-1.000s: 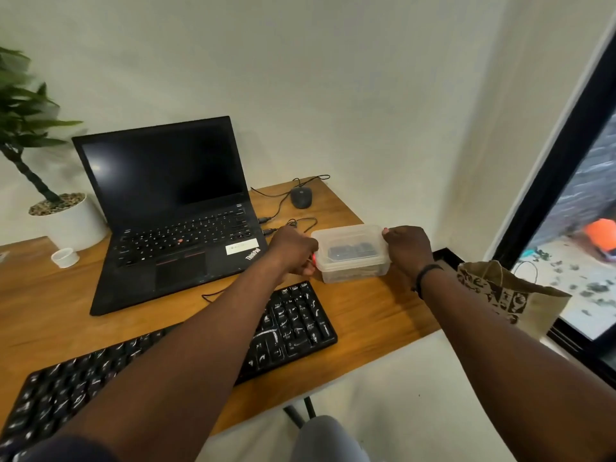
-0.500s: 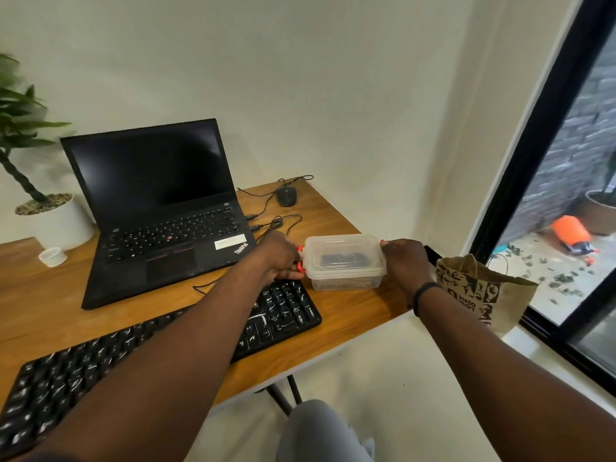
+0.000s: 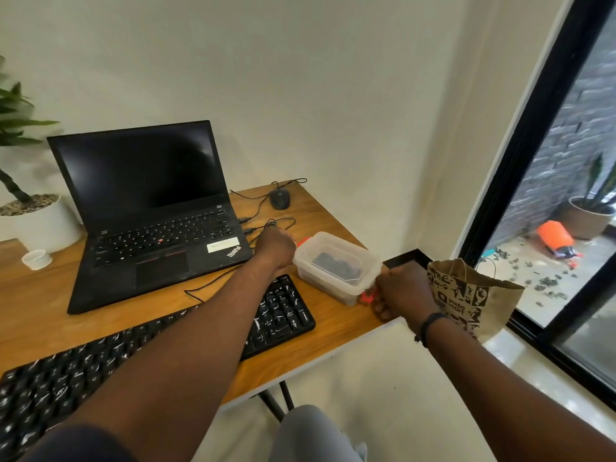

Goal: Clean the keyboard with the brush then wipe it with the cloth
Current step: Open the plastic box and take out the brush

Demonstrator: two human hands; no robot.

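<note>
Keyboard black, full-size (white-smudged keys), flat on desk

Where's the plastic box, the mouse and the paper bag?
plastic box (image 3: 336, 261), head view, on its clear lid.
mouse (image 3: 279, 198), head view, on its dark top.
paper bag (image 3: 466, 295), head view, on its printed side.
</note>
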